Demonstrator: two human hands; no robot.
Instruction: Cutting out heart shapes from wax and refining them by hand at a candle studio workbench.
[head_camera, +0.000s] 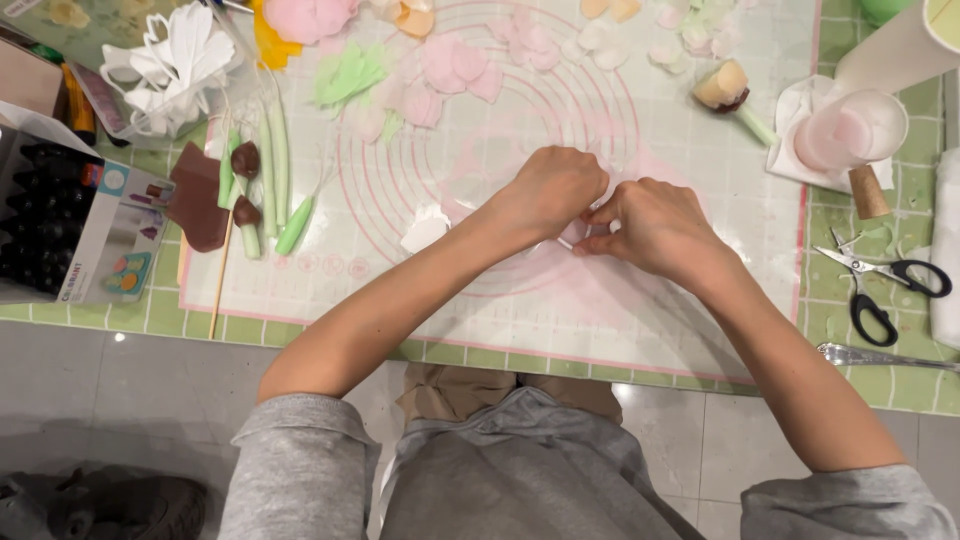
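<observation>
My left hand (550, 190) and my right hand (655, 225) meet over the middle of a white silicone mat with pink rings (500, 290). Both pinch a small pale pink clay piece (575, 235) between the fingertips; most of it is hidden by my fingers. A thin flat pink smear of clay lies on the mat just under the hands. A small white clay scrap (425, 232) lies left of my left wrist.
Pink petals (455, 70), green leaves (350, 72), green stems (275, 160) and brown clay (200, 195) lie on the mat's far and left parts. A marker box (70, 220) stands at left. Scissors (880, 280), a pink cup (850, 130) and a metal tool (880, 356) sit at right.
</observation>
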